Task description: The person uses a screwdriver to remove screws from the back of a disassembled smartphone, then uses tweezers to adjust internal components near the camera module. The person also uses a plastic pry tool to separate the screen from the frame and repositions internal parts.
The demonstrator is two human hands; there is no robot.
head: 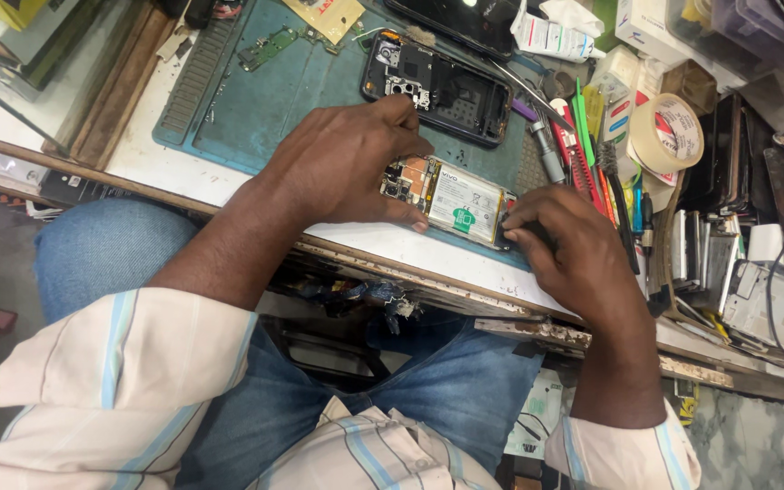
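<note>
The desk (383, 243) is a worn white bench with a chipped front edge, and most of its top is covered by a teal work mat (292, 91). Clutter crowds the far side: a roll of tape (666, 132), a row of screwdrivers and pry tools (592, 145), and stacked phone parts at the edge of view.

On the mat, near the back, lies an empty black phone frame (437, 86), camera cut-outs facing up. Nearer the front edge of the desk, between the two hands, sits the opened phone (451, 201), its white battery and copper-toned board exposed.

The left hand (342, 163) is spread flat over the phone's board end, fingers pressing down to pin it, with the thumb along the near side. The right hand (573, 254) is curled at the battery end, fingertips pinched together at the phone's corner; it may grip a small tool or cable there, but the fingers hide it.

To do this well, I would judge that the pinning hand should keep steady, even pressure so the body does not slide, while the working fingers lift slowly and low at the corner, avoiding any bending of the battery or strain on thin ribbon cables.
</note>
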